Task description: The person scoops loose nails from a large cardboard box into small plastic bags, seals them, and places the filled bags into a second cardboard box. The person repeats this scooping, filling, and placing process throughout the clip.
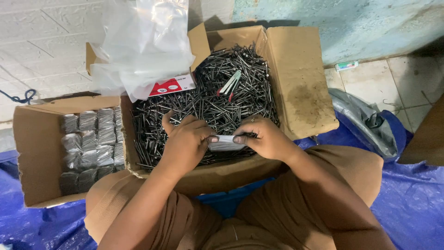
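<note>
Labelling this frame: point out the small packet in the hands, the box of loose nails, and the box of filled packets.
small packet (225,142), head view, middle of the clear strip between the hands
box of loose nails (303,99), head view, right flap
box of filled packets (37,153), head view, left wall

My fingers (203,139) pinch a thin, glossy plastic packet (225,143). Nails (217,99): dark, dull metal. Box (305,99): matt brown cardboard, stained. Tarp (407,194): blue plastic, creased, slight sheen.

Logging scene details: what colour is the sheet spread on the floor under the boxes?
Blue: the sheet shows plainly in the head view, lying under both cardboard boxes.
</note>
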